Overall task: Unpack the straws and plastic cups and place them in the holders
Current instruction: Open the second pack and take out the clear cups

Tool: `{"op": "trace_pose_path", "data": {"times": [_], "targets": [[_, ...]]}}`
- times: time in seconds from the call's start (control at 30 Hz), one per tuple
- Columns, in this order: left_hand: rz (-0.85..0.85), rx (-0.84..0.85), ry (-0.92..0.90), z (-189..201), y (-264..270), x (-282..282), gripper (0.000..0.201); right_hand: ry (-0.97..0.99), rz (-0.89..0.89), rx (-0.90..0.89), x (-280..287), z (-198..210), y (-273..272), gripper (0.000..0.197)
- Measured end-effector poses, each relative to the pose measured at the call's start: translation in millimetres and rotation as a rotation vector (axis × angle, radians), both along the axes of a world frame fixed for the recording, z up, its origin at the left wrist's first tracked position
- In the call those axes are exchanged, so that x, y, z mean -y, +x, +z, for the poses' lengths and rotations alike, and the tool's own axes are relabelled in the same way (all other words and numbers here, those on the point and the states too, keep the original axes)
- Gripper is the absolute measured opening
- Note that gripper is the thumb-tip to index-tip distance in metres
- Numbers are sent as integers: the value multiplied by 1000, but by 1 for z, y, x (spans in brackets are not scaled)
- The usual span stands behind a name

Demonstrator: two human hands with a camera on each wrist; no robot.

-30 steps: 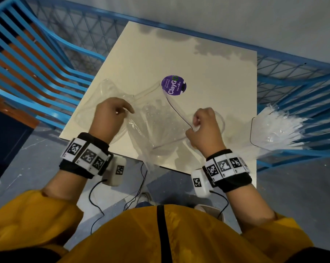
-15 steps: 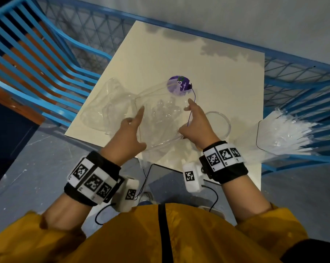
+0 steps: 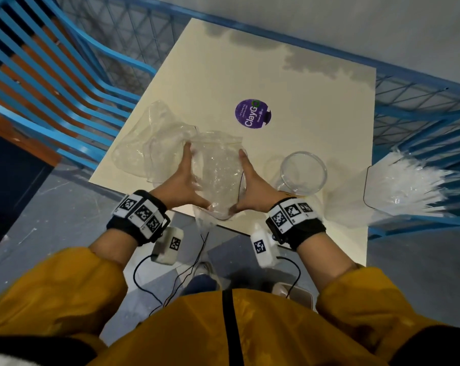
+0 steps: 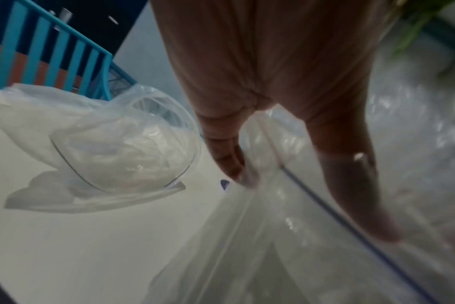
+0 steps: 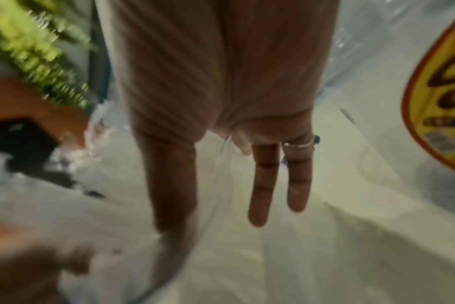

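A square cream worktop (image 3: pixel 316 107) fills the middle of the view from above, set against a pale grey wall (image 3: pixel 329 19). A round purple sticker (image 3: pixel 253 113) with white lettering lies flat on the worktop. Blue slatted chairs (image 3: pixel 51 83) stand along the worktop's left edge, and more blue slats and metal mesh (image 3: pixel 419 101) run along its right edge and far side. A grey floor (image 3: pixel 421 260) lies beneath. Thin black cables (image 3: pixel 144 283) trail in loops below the near edge of the worktop. A mustard-yellow jacket (image 3: pixel 197 334) with a dark zip fills the bottom.
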State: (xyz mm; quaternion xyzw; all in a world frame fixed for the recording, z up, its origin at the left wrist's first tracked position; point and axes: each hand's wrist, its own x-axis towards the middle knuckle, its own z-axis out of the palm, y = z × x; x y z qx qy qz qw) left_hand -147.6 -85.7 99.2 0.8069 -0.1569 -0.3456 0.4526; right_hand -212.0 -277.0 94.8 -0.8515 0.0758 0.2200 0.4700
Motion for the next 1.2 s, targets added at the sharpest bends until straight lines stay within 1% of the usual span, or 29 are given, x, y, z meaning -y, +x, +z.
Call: {"op": "trace_pose_path", "data": {"times": [0.07, 0.13, 0.2, 0.27, 0.37, 0.43, 0.5, 0.57, 0.67, 0.77, 0.8, 0.83, 0.87, 0.9, 0.97, 1.03, 1.07, 1.1, 1.13, 1.17, 1.2], "targets": [[-83, 28, 25, -8, 5, 5, 148, -43, 34, 14, -2, -9, 5, 144], [-155, 46, 17, -17, 9, 6, 151, -53, 13, 35, -2, -16, 8, 146], [-207, 67, 26, -22, 10, 6, 150, -54, -23, 62, 1, -22, 12, 143], [-243, 88, 48, -26, 11, 8, 144, -74, 0, 89, 2, -27, 15, 135], [-219, 136, 1, -25, 14, 13, 138, -57, -3, 153, 6, -34, 21, 128], [-177, 219, -35, -23, 17, 15, 146, -33, 4, 186, 12, -29, 26, 126], [-149, 294, 11, -14, 18, 16, 152, -53, 37, 214, 17, -22, 30, 128], [-179, 332, 74, -5, 16, 17, 153, -89, 86, 215, 23, -18, 31, 130], [-234, 259, 117, -5, 20, 18, 156, -92, 138, 156, 26, -17, 27, 117], [-268, 129, 107, -18, 31, 21, 158, -27, 114, 134, 23, -16, 23, 105], [-273, 99, 111, -20, 33, 22, 154, -20, 84, 143, 21, -17, 22, 102], [-271, 69, 118, -22, 34, 21, 145, -10, 50, 144, 20, -17, 21, 99], [-263, 40, 145, -24, 33, 20, 134, 10, 11, 132, 19, -18, 20, 99], [-250, 13, 192, -29, 30, 18, 130, 24, -28, 115, 17, -18, 19, 99], [-220, -13, 258, -42, 21, 13, 137, 16, -77, 81, 14, -19, 15, 100], [-155, 8, 231, -52, 12, 14, 138, -18, -92, 11, 13, -15, 12, 98], [-125, 25, 221, -58, 10, 14, 132, -55, -100, -22, 13, -15, 11, 87], [-98, 43, 196, -63, 8, 14, 124, -128, -62, -23, 13, -21, 13, 71], [-53, 31, 177, -67, 8, 15, 115, -248, 68, 3, 16, -25, 12, 62], [1, 23, 153, -71, 9, 15, 101, -278, 111, -5, 17, -25, 9, 61], [58, 17, 119, -70, 9, 15, 84, -179, 45, -8, 17, -26, 5, 67]]}}
